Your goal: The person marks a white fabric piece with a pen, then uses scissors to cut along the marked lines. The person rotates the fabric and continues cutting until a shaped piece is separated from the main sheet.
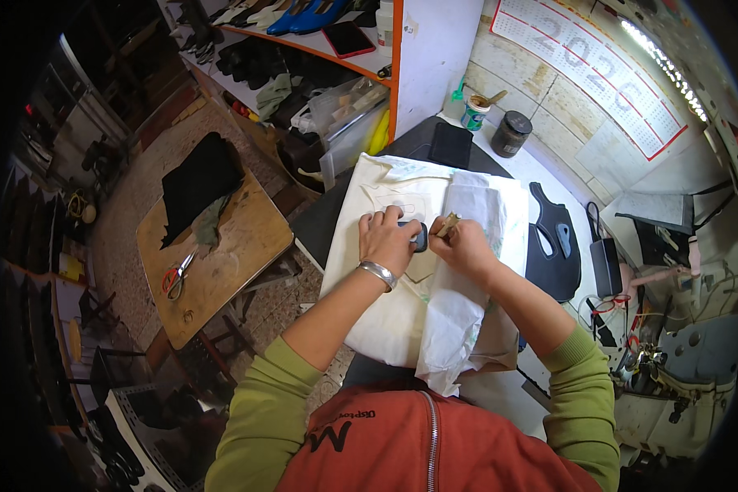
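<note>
My left hand (387,238) presses down on a small dark grey piece (419,237) lying on a cream sheet of material (381,312). A silver bracelet circles that wrist. My right hand (465,244) is closed around a thin tan-handled tool (447,224), its tip touching the dark piece. A crumpled white paper (467,303) lies under my right hand and forearm.
A black cut-out shape (553,246) lies right of the sheet. A dark jar (511,134) and a small pot with a brush (476,111) stand at the back. A wooden side table (230,254) at left holds red-handled scissors (176,275) and black fabric (197,184). Shelves with shoes are behind.
</note>
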Demonstrator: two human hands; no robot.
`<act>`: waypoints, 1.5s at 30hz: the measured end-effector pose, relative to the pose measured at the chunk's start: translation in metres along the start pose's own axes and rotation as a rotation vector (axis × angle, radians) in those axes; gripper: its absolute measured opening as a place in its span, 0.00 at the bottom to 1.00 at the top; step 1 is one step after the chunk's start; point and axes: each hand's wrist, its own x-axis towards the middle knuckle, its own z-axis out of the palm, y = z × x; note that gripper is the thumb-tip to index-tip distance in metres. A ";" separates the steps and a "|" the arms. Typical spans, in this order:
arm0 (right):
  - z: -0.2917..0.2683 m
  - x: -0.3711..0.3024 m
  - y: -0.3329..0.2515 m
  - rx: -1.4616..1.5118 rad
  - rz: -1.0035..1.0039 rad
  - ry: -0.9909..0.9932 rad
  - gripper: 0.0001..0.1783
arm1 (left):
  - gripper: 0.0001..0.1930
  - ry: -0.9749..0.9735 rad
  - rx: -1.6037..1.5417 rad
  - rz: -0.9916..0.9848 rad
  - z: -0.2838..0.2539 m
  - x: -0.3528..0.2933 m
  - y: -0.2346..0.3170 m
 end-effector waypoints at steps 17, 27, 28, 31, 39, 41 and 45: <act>0.005 0.005 0.001 -0.147 -0.136 -0.094 0.14 | 0.09 0.176 0.172 0.138 0.005 -0.014 0.017; 0.008 0.003 -0.002 -0.236 -0.187 -0.095 0.15 | 0.20 -0.136 0.160 0.001 0.013 -0.062 0.045; 0.007 0.003 -0.002 -0.238 -0.190 -0.095 0.16 | 0.20 -0.185 0.194 0.024 0.010 -0.063 0.044; 0.005 0.003 -0.004 -0.227 -0.187 -0.099 0.16 | 0.20 -0.158 0.227 0.042 -0.005 -0.065 0.046; 0.002 0.016 -0.024 -0.083 -0.026 -0.097 0.14 | 0.19 -0.145 0.126 -0.002 -0.002 -0.065 0.042; 0.003 0.023 -0.038 0.023 0.018 -0.129 0.14 | 0.19 -0.122 0.141 0.013 0.001 -0.066 0.041; 0.023 0.035 -0.033 -0.025 0.018 -0.213 0.14 | 0.17 -0.113 0.143 0.029 0.004 -0.069 0.040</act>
